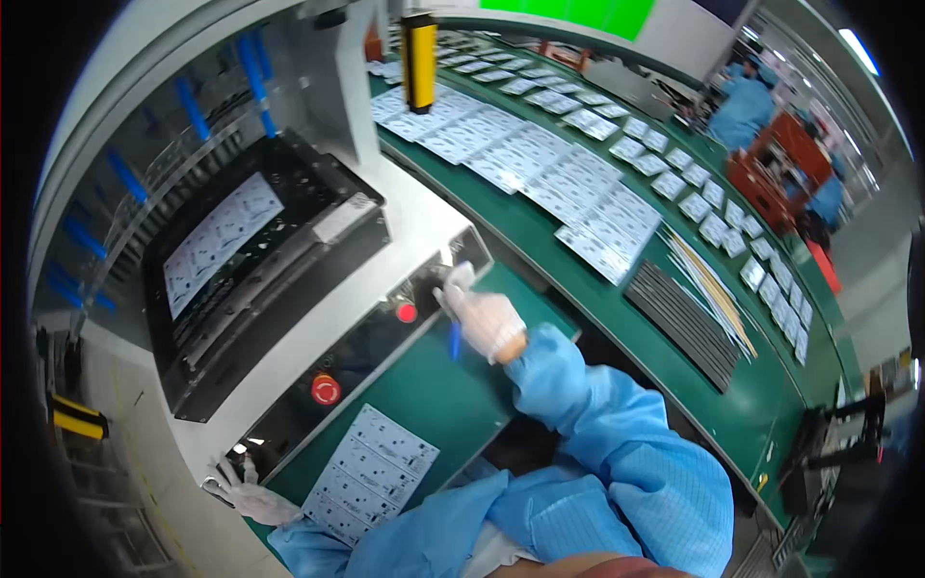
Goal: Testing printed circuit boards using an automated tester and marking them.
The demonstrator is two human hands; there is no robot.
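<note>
My right hand (479,316), in a white glove and somewhat blurred, is at the far end of the machine's black control panel (358,349). A slim blue pen-like tool (455,339) sticks out of its closed fingers. My left hand (258,501), also gloved, rests at the panel's near end by a metal-rimmed button, its fingers spread. Between my hands, a white circuit board panel (371,474) with black marks lies on the green bench. Inside the machine, a similar white board panel (224,241) sits on a black fixture (289,279).
A red emergency stop knob (326,389) and a red button (406,313) stand on the control panel. To the right, a green table (520,231) carries white board panels (540,173), dark strips (682,326) and thin rods. A yellow-black post (419,63) rises beside the machine. People in blue work farther back.
</note>
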